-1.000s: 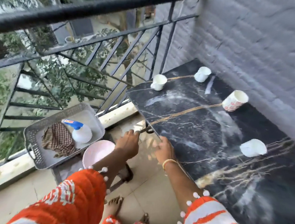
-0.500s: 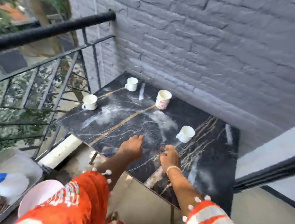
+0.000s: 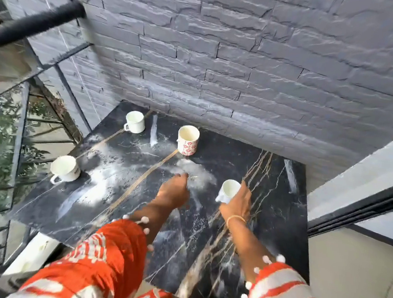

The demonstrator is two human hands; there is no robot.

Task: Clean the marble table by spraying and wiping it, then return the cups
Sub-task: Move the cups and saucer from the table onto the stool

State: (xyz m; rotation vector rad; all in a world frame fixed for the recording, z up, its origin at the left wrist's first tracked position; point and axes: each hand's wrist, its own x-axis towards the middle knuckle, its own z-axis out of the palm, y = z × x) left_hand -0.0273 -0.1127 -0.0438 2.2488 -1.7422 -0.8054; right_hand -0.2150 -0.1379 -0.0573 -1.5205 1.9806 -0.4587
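Cups come first here: four of them stand on the black marble table (image 3: 277,217), and none looks lifted clear yet. The right hand (image 3: 239,201) has its fingers curled round the nearest small white cup (image 3: 228,191), which sits toward the right of the slab. The left hand (image 3: 174,192) reaches forward over the middle of the top, fingers fairly straight and holding nothing, its tips at a pale dusty smear.

To my eye the job in hand is clearing the top before any spraying. It would go best if she lifts each cup straight up rather than dragging it through the white residue, and sets them somewhere off the stone.

Counting round: one patterned red-and-white cup (image 3: 188,140) near the brick wall (image 3: 222,56); one white mug (image 3: 135,122) in the far left corner; one white mug (image 3: 65,169) at the left edge beside the black railing (image 3: 30,27); and the held one. No spray bottle or cloth is in sight.
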